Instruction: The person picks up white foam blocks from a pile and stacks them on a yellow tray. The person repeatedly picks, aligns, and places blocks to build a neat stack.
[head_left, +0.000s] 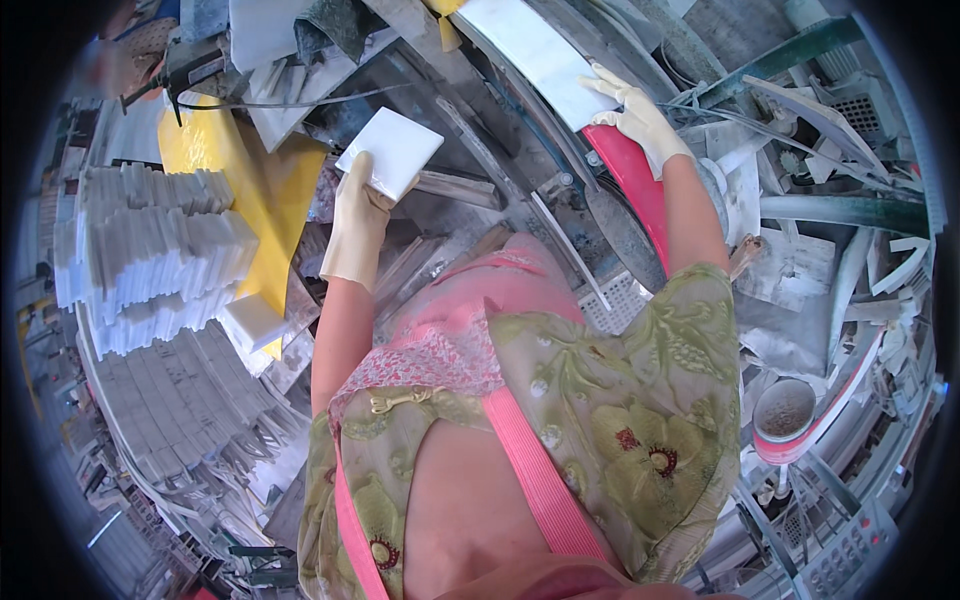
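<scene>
My left hand (360, 220), in a cream rubber glove, grips a white square tile (395, 150) by its near edge, with the thumb on top. The tile is held up left of the middle, its flat face upward. Toward the upper right my right hand (640, 120), gloved the same way, lies with fingers stretched over the near end of a glossy white strip (540, 60). Under that hand, a red band (635, 185) carries on from the strip's end toward me. Whether the strip is one piece or several tiles end to end, I cannot tell.
Stacks of thin white tiles (160, 250) stand at the left beside a yellow sheet (275, 215). Grey slabs (190, 400) lie below them. A cable (300, 103) crosses the upper left. A bowl (785, 410) stands at the right, near pipes and broken pieces.
</scene>
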